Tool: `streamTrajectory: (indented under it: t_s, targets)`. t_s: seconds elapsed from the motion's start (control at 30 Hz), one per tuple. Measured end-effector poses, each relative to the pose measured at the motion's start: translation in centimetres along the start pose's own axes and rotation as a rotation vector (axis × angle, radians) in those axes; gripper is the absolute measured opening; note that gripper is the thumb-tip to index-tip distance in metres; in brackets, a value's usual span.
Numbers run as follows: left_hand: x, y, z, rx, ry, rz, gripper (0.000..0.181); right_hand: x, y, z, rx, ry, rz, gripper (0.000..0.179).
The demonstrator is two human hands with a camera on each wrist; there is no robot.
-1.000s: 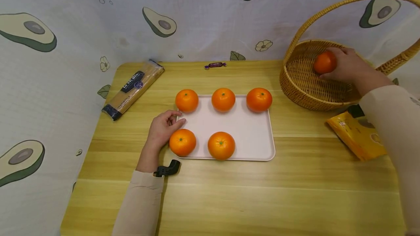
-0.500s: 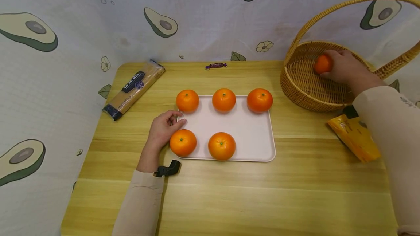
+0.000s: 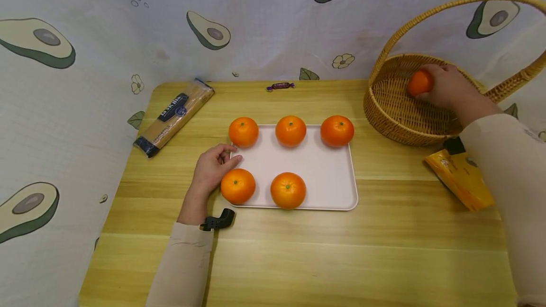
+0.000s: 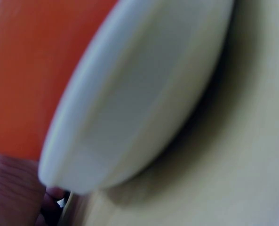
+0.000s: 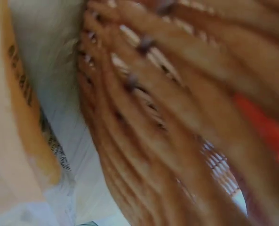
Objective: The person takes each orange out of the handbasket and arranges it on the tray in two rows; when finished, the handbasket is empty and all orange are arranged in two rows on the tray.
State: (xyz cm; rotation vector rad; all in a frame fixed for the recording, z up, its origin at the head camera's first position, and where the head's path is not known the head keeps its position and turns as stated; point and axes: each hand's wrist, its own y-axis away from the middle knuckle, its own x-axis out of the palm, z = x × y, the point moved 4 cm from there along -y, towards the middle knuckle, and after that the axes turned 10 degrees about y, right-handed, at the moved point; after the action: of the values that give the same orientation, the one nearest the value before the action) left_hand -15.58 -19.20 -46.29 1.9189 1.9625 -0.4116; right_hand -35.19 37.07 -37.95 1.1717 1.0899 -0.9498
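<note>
My right hand (image 3: 448, 85) holds a reddish orange (image 3: 420, 83) inside the wicker basket (image 3: 386, 117) at the back right. In the right wrist view, the basket's woven wall (image 5: 144, 122) covers most of the hand, and a red patch of the orange (image 5: 264, 122) shows past it. My left hand (image 3: 210, 167) rests at the left edge of a white tray (image 3: 320, 169), thumb and forefinger over the rim. Several oranges sit along the tray, one (image 3: 238, 186) just below that hand. The left wrist view shows the tray's rim (image 4: 130, 103) close up beside an orange (image 4: 35, 70).
A pack of spaghetti (image 3: 175, 116) lies at the back left of the wooden table (image 3: 362, 250). One purple wrapped candy (image 3: 280, 86) is near the back edge. The yellow packet (image 3: 462, 179) lies in front of the basket, partly under my right sleeve. The basket's tall handle (image 3: 426, 13) arches above it.
My right hand has lowered the orange a little deeper into the basket, the forearm shifting slightly left. Left hand and tray have stayed put.
</note>
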Motion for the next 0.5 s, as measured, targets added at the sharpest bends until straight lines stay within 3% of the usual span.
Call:
streamTrajectory:
  t_s: [0.5]
  targets:
    - [0.0,0.2,-0.2,-0.012,0.01,0.001,0.03,-2.7,3.1,1.9,-0.024,-0.001,-0.055,0.082]
